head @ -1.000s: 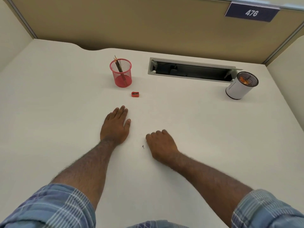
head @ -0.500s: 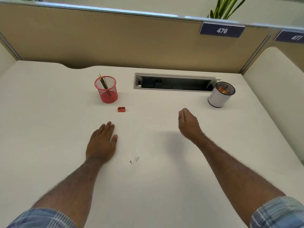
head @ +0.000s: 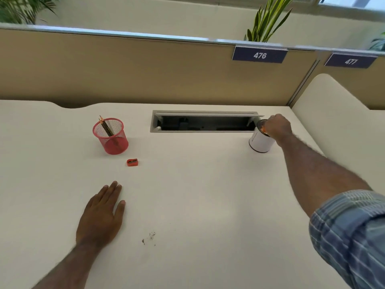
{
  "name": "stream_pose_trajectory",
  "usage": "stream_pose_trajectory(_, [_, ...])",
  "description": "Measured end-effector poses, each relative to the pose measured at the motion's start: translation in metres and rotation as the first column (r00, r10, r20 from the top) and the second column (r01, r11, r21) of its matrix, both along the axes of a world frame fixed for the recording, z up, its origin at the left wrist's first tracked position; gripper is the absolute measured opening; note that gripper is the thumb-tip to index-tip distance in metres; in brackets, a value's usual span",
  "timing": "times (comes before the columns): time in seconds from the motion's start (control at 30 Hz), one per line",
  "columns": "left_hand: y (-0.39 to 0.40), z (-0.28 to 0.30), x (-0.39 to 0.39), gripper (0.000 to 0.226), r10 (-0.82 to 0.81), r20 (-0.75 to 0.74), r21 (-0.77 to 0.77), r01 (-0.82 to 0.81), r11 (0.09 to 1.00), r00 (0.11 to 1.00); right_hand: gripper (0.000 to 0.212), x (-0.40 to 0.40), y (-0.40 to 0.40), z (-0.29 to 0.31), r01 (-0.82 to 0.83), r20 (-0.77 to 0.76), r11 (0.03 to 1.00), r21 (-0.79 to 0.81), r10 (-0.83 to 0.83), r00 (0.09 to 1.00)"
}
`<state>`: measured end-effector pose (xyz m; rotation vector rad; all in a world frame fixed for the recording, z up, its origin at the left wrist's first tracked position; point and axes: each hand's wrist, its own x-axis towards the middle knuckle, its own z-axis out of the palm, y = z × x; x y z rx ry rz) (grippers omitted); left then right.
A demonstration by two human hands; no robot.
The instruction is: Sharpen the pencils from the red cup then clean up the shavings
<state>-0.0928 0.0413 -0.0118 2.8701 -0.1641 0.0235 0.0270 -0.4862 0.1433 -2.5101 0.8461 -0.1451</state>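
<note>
Head view, 1 frame.

Desk [head: 187, 195]: cream top, bordered at the back by a tan partition [head: 125, 69] carrying number plates "476" [head: 259, 55] and "477" [head: 350, 61].

Red cup [head: 111, 137]: mesh, upright, back left of the desk; holds dark pencils [head: 106, 127] leaning left, sharpened tips up.

Sharpener [head: 132, 162]: small, red, lying on the desk just in front and right of the red cup, apart from it.

Shavings [head: 151, 236]: a few dark specks on the desk, near the front, right of the left hand.

White can [head: 260, 141]: upright at the back right, beside the end of the cable slot [head: 204, 122]; orange bits visible inside its mouth.

Left hand [head: 102, 215]: palm down, flat on the desk, fingers straight and together, holding nothing.

Right hand [head: 278, 126]: over the mouth of the white can, fingers bunched and pointing down into it; whether they pinch anything cannot be told.

Sleeve [head: 350, 232]: blue plaid, on the right arm.
</note>
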Motion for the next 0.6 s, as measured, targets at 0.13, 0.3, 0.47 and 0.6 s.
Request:
stream_pose_trajectory(0.13, [-0.001, 0.002, 0.000, 0.068, 0.004, 0.003, -0.013, -0.004, 1.000, 1.000, 0.033, 0.000, 0.004, -0.004, 0.082, -0.104, 0.991, -0.111, -0.093, 0.990])
stream_pose_trajectory(0.3, [-0.001, 0.002, -0.001, 0.065, 0.007, -0.004, -0.015, -0.007, 1.000, 1.000, 0.035, 0.000, 0.011, -0.002, 0.135, -0.043, 0.953, -0.270, -0.152, 0.987])
stream_pose_trajectory(0.47, [-0.002, 0.006, -0.003, 0.066, 0.010, -0.005, -0.035, -0.010, 0.999, 1.000, 0.040, 0.000, 0.017, 0.002, 0.129, 0.014, 0.942, -0.309, -0.131, 0.991])
stream_pose_trajectory(0.6, [-0.004, 0.007, -0.003, 0.067, -0.003, -0.021, -0.028, 0.003, 1.000, 1.000, 0.036, -0.011, 0.031, 0.007, 0.173, 0.249, 0.940, -0.295, -0.100, 0.963])
